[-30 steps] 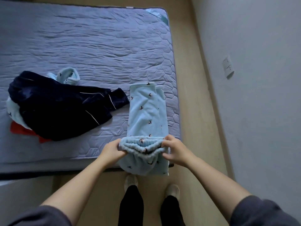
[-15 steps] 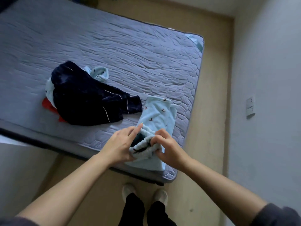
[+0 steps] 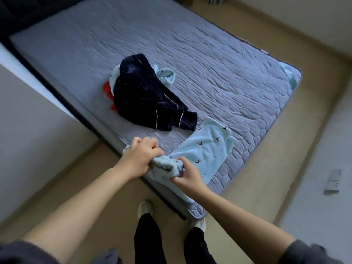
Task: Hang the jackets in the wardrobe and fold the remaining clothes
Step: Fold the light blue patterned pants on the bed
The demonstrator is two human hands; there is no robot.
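Trousers [image 3: 204,149]: pale blue, laid flat at the near right corner of the mattress [image 3: 219,60], with the waistband end bunched at the near edge.

Left hand [image 3: 140,159]: fingers curled, gripping the bunched waistband. Half a second ago these fingers lay extended over the cloth.

Right hand [image 3: 187,175]: pinches the same bunch from the right, as before. The two hands are close together.

Navy garment [image 3: 150,98]: far left of the trousers, sleeve end just beside them, unmoved. It covers a red item [image 3: 107,88] and a pale blue top [image 3: 166,74].
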